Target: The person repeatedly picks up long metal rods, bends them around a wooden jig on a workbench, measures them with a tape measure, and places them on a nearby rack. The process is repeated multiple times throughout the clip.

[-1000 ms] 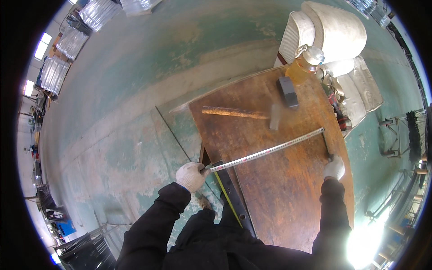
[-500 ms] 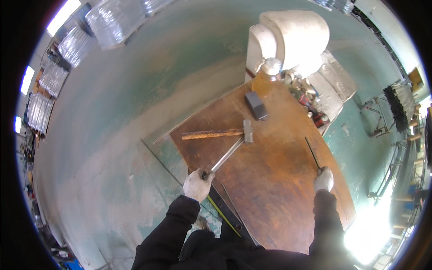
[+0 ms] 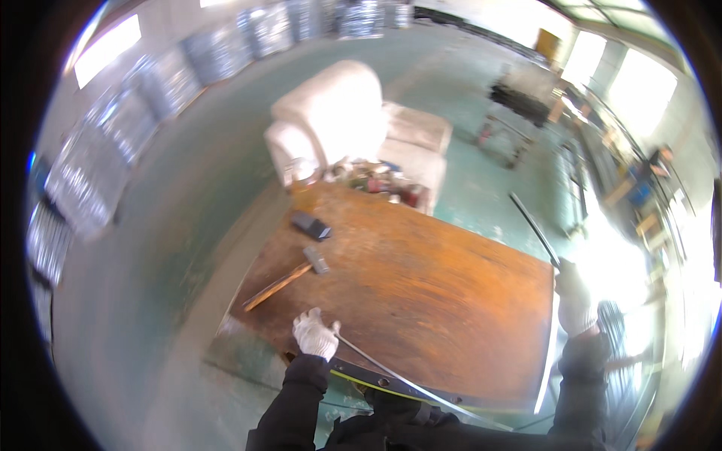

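My left hand [image 3: 315, 334], in a white knitted glove, rests on the brown tabletop [image 3: 429, 286] near its front left edge, fingers spread. Its thumb lies against or just beside the end of a thin metal strip [image 3: 398, 377], which runs slantwise along the front edge toward my body. Off the table's right end, my right hand [image 3: 575, 299], also gloved and blurred, is closed around a dark slim rod [image 3: 534, 228] pointing up and left. A hammer [image 3: 282, 286] with a wooden handle lies beyond my left hand. Behind it sits a dark grey block [image 3: 310, 225].
A pale armchair [image 3: 331, 113] heaped with small items stands against the far side, beside a bottle of amber liquid [image 3: 304, 188]. Wrapped pallets [image 3: 90, 169] line the left wall. A wheeled rack [image 3: 515, 113] stands at the far right, with another person [image 3: 658, 165] beyond.
The view has swung right. My left hand, closed on a shiny metal bar before, now lies spread on the tabletop. My right hand has moved out past the table's right end with the rod.
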The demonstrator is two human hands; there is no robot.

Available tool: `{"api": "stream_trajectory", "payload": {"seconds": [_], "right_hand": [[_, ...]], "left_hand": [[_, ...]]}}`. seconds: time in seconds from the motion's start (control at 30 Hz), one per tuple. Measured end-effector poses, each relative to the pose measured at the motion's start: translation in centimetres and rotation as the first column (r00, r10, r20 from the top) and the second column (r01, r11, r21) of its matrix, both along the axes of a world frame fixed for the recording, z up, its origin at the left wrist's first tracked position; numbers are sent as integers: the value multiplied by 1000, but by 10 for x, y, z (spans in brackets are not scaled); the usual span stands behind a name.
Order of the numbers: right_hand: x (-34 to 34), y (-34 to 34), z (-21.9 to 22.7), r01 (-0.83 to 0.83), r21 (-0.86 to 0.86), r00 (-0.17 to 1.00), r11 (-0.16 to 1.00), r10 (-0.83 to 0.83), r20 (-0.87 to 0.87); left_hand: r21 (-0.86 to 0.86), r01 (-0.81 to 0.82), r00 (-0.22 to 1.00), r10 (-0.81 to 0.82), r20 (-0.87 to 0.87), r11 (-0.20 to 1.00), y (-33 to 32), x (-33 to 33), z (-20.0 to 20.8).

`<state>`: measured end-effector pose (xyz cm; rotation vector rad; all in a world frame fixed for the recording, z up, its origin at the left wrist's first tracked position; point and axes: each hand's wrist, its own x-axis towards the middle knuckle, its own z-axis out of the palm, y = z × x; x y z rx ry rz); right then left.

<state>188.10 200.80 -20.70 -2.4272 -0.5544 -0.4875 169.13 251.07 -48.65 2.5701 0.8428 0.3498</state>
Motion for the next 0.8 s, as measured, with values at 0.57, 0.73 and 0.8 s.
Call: {"api": "stream_trajectory", "payload": {"seconds": [0.57, 0.73, 0.8], "right_hand": [[-467, -252, 313, 603, 405, 530, 688, -724, 441], [-553, -366, 337, 348, 765, 616, 542, -748, 249], [-579, -421, 329, 329, 844, 585, 424, -793, 171]], "left_hand": [[-846, 524, 550, -720, 424, -98, -416, -157, 73], [-881, 351, 545, -696, 467, -316, -492, -212, 116], [-878, 401, 476, -759, 444, -262, -502, -222, 125]]}}
